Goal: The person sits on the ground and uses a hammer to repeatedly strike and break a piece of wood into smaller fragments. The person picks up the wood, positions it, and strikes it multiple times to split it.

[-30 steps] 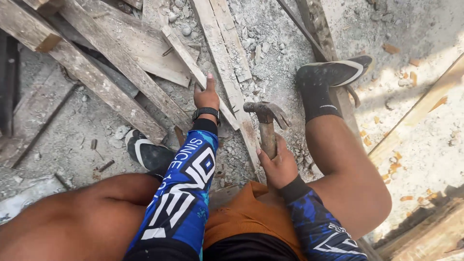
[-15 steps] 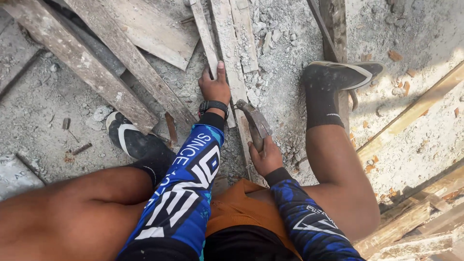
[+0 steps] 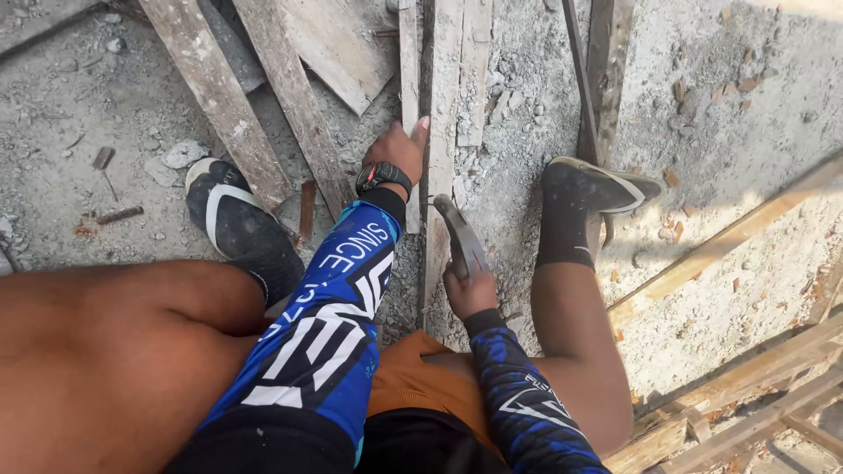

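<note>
Right hand (image 3: pixel 468 290), center frame, has its fingers wrapped tight around the hammer (image 3: pixel 458 235) handle, head tilted toward a narrow plank (image 3: pixel 436 132). Left hand (image 3: pixel 399 151), just above, presses that plank with fingers together, thumb stretched along the edge.

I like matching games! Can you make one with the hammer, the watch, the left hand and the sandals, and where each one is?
Things:
1. hammer
2. watch
3. left hand
4. sandals

Places:
A. on the feet
B. pressing on a wooden plank
C. on the left wrist
D. gripped in the right hand

Pairs: 1-D, 2-C, 3-B, 4-A
</note>
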